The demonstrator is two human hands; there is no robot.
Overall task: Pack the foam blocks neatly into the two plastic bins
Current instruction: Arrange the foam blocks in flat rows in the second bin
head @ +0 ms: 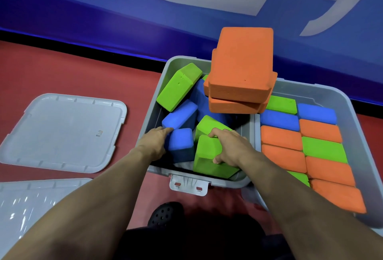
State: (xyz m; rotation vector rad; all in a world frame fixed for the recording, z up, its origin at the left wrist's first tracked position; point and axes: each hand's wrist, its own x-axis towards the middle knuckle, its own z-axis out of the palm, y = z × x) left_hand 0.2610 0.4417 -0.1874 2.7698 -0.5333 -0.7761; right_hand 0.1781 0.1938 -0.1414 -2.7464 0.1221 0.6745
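Item 1, nearest: dark perforated shoe (163, 214) on the red floor (62, 73), just short of the left bin's latch (188, 185).

Item 2: two grey lids (62, 133) lying flat on the floor, well left of the bins.

Item 3: left hand (154, 145), fingers wrapped round the near-left side of a blue block (181, 143) standing in the near corner of the left bin (163, 77).

Item 4: right hand (230, 147), gripping a green block (207, 156) from above, fingers curled over its top edge and thumb at its near face. The block sits tilted against the bin's front wall, its long axis running roughly away from the person. It is touching the right hand and lies just beside the left; judged the piece to be straightened next, with the right hand the one already on it.

Item 5: left bin contents beyond the hands: blue and green blocks jumbled at odd angles, not yet in order.

Item 6: right bin (331, 95), touching the left bin; orange, green and blue blocks laid flat in two tidy rows.

Item 7, farthest: two orange blocks (240, 66) stacked high over the bins' shared far corner. Judged liable to slide if the jumble beneath shifts.
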